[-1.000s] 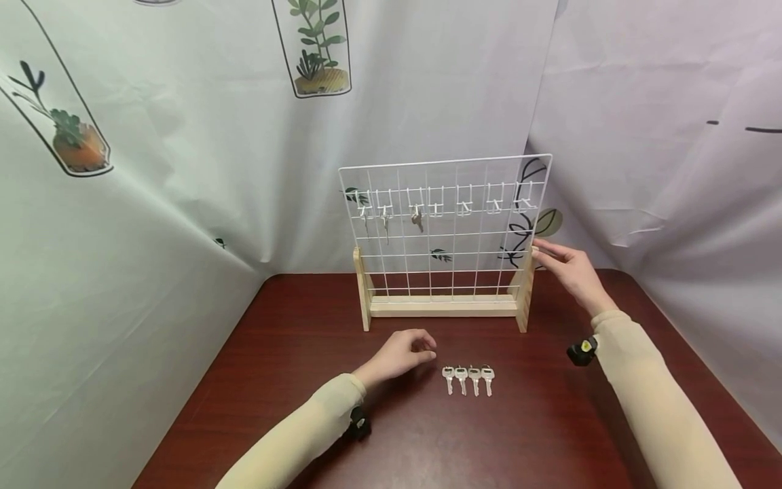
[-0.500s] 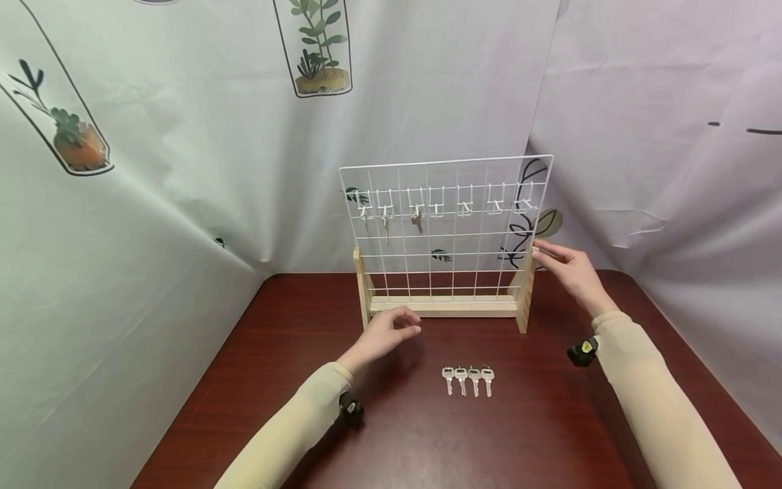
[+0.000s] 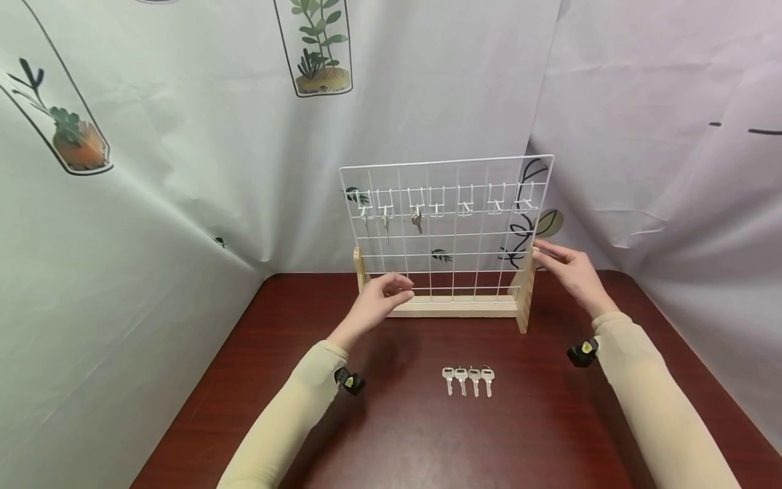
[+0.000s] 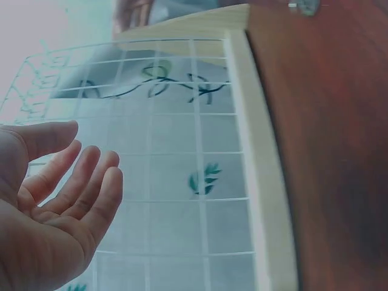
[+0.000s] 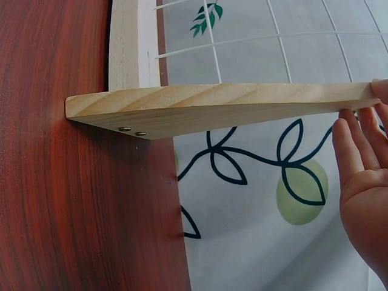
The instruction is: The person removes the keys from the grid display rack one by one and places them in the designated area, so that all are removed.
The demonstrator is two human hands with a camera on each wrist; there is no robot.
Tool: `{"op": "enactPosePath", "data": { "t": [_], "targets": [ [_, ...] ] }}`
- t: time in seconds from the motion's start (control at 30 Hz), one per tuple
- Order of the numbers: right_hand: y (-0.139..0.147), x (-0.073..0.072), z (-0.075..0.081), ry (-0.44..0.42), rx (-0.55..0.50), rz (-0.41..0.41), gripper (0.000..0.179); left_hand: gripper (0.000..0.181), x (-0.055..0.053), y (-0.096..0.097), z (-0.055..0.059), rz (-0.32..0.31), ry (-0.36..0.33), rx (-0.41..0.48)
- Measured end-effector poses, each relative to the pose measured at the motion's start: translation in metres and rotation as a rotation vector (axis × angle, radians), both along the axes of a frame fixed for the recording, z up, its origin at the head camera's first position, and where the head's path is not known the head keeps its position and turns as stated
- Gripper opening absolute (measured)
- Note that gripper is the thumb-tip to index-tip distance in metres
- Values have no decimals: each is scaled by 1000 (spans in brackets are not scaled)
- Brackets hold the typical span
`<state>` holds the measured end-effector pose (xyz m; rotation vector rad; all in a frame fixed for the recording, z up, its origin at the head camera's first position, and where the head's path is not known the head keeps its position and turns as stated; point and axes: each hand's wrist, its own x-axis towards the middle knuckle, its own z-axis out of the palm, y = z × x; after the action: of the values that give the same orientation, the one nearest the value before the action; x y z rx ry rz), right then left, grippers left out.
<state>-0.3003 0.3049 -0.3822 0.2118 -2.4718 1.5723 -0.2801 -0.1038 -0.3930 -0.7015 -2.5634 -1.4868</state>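
A white wire grid rack [image 3: 452, 308] with a wooden base stands upright at the back of the table. Small white hooks [image 3: 465, 208] run in a row across its upper part. From the three leftmost hooks hang keys, the plainest being a brass-toned key [image 3: 417, 217]. My right hand [image 3: 574, 273] pinches the top of the rack's right wooden post [image 5: 242, 100], thumb on one side and fingers on the other. My left hand [image 3: 374, 303] holds nothing; its fingers are loosely bent in front of the grid's lower left, hiding part of the base. Several silver keys [image 3: 461, 373] lie in a row on the table.
The dark red wooden table [image 3: 415, 441] reaches back to a pale curtain [image 3: 201, 136] printed with plants, which closes in the left, back and right sides. A black wrist camera [image 3: 349, 381] sits on the left sleeve, another black camera [image 3: 582, 352] on the right.
My left hand has risen from the table beside the loose keys, going up and left to the front of the grid. My right hand keeps its grip on the post; the keys have not moved.
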Motion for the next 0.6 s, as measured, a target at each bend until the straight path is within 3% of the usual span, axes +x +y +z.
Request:
{"op": "enactPosePath", "data": {
  "t": [0.23, 0.6],
  "targets": [
    [2, -5, -6, -2, 3, 6, 58, 27, 0, -5, 19, -6, -4, 73],
    [3, -4, -6, 11, -9, 2, 61, 31, 0, -10, 51, -3, 62, 173]
  ]
}}
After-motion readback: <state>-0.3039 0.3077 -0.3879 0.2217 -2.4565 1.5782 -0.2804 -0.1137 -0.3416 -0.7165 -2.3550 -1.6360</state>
